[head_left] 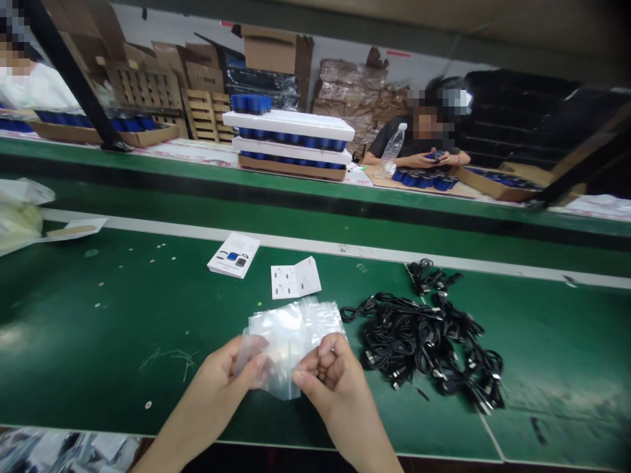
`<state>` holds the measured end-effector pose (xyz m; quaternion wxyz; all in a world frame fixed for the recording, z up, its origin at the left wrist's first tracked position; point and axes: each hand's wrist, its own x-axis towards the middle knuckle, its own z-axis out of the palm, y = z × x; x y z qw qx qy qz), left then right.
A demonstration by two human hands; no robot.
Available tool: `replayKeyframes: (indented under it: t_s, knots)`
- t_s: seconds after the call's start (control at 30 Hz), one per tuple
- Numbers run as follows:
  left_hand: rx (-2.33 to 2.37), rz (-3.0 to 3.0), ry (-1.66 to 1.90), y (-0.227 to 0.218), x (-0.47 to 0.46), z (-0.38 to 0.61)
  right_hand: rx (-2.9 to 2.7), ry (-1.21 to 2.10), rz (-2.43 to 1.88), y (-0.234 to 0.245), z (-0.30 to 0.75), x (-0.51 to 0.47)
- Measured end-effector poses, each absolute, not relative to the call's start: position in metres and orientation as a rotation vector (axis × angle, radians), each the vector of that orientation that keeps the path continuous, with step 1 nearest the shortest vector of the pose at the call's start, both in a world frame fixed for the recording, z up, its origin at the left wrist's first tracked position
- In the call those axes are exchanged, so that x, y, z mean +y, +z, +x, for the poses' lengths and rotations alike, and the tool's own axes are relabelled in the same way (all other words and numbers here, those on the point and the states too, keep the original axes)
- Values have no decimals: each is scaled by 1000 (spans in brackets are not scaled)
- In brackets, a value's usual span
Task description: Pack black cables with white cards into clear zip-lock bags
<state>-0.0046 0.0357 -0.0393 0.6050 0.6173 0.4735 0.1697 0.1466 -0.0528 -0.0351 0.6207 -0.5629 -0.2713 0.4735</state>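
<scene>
L hand (234, 369) & R hand (338, 374) pinch see-thru, flat plastic bags (280, 366), nr long, loopy blk cords (419, 335).

You are looking at clear, whitish bags (280, 325), a green bench (123, 289), black cables (394, 328) with silver plugs (396, 385), and white booklets (241, 244) showing blue-and-black pictures (232, 257).

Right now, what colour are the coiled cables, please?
The coiled cables are black, clearest in the head view.
</scene>
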Motion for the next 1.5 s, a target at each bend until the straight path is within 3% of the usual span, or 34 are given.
replayKeyframes:
  t_s: [0.17,0.33,0.6,1.03,1.5]
  knots:
    - [1384,2046,797,-27,31,-7,-623,1030,-1303,-35,145,-52]
    - [1151,1869,471,-22,14,-10,-715,1026,-1344,-36,136,-51]
    - [1086,1769,370,-15,4,-1,-982,919,-1497,-44,126,-57]
    - [1066,1864,447,-29,2,0,-1594,237,-1654,-49,122,-70]
    - [919,2468,762,-44,-10,-10,-1512,-69,-1958,-53,116,-70]
